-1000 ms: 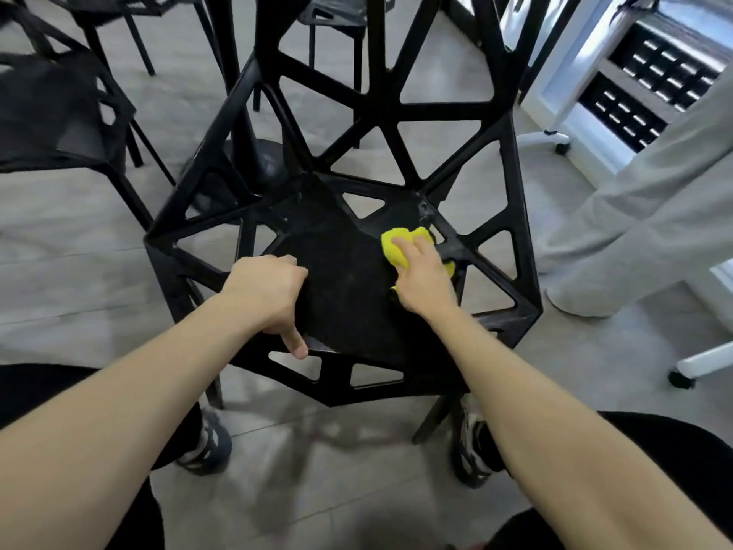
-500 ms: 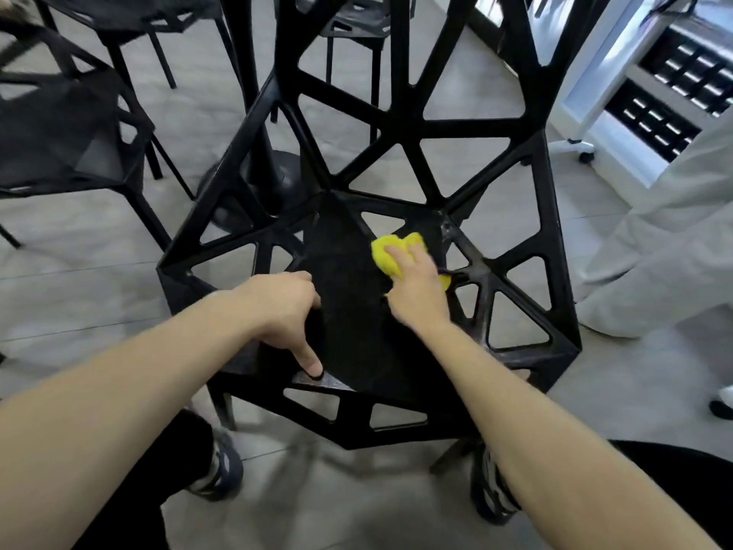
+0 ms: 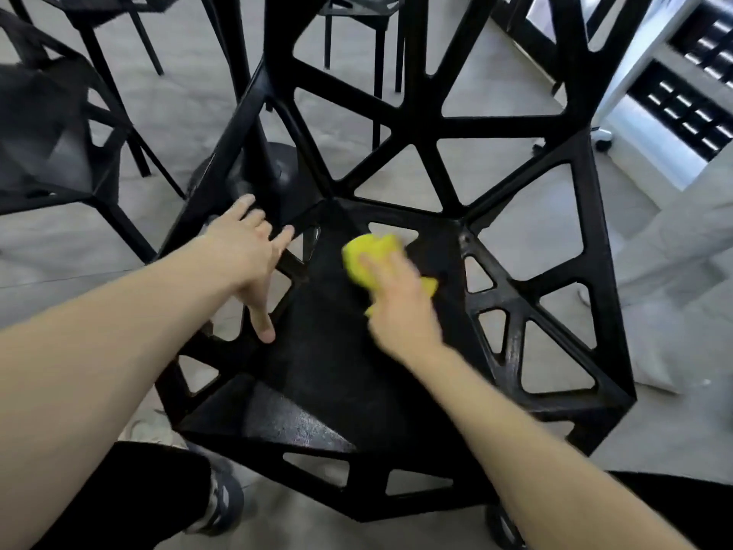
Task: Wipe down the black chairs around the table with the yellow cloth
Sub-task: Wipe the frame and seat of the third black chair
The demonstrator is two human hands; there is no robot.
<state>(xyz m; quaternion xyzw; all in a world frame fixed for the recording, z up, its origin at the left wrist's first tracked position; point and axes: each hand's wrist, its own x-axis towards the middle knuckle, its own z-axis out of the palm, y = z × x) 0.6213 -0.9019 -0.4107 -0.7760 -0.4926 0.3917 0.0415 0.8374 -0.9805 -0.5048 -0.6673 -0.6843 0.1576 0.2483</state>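
From the head camera we look down on a grey tiled floor [image 3: 456, 73], with a white wheeled unit [image 3: 650, 125] at the far right and a black table base [image 3: 273, 172] standing beyond the near chair. We count three black chairs: the near chair [image 3: 515, 303] with its open triangular frame right under us, a second chair [image 3: 51, 152] at the left, and a third chair [image 3: 357, 9] far off, partly cut by the frame. There is one yellow cloth [image 3: 367, 256], lying on the near chair's seat toward its back. Our right hand [image 3: 400, 303] presses on the cloth with fingers laid over it; blur hides whether they curl round it. Our left hand [image 3: 246, 252] is released, fingers spread, resting on the seat's left frame
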